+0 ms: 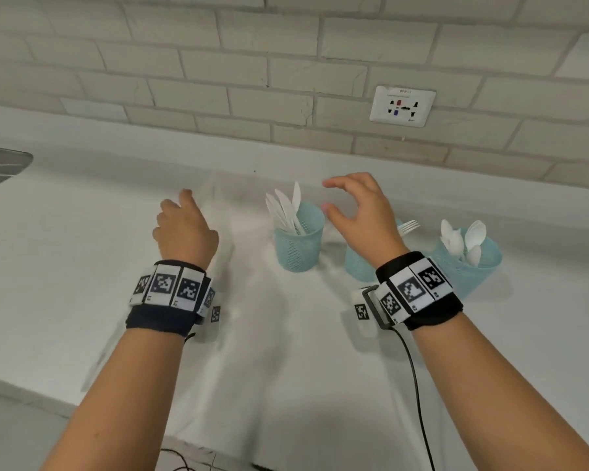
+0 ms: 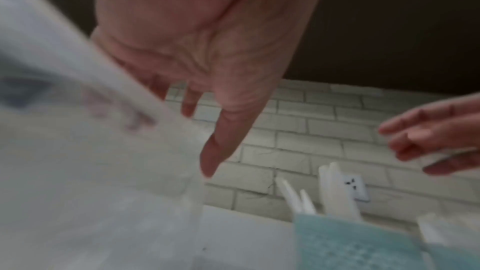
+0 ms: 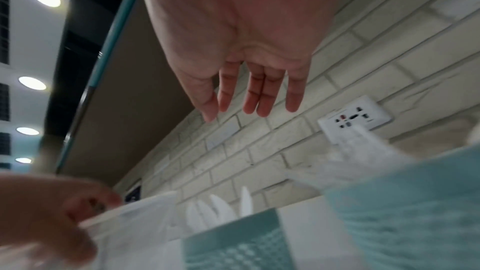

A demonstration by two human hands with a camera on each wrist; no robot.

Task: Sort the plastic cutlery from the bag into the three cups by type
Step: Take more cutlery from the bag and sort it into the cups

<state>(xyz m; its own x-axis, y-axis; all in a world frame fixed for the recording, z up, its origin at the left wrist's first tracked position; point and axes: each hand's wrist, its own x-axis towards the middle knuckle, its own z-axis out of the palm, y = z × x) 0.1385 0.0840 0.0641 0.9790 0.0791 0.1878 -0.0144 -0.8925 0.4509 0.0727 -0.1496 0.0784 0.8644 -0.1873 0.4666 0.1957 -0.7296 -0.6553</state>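
I'm looking down over both hands above the white table point(image 1: 82, 266), and the clear thin plastic bag point(image 2: 85, 171) hangs in my left hand point(image 1: 184, 232), its top edge pinched between curled fingers point(image 3: 85, 208) on the left side of the table; whether any cutlery is inside it, I cannot tell through the blur. My right hand point(image 1: 361, 219) hovers empty above the cups, fingers point(image 3: 262, 93) loosely extended and slightly apart. 3 teal perforated plastic cups stand in a row near the pale brick wall point(image 1: 218, 79): the left cup point(image 1: 298, 246) holds white plastic knives point(image 1: 288, 207), the middle cup point(image 1: 357, 266) sits partly hidden behind my right wrist with white plastic fork tines point(image 1: 408, 226) poking out, and the right cup point(image 1: 470, 273) holds white plastic spoons point(image 1: 464, 239). A white wall socket point(image 1: 402, 106) sits above them.
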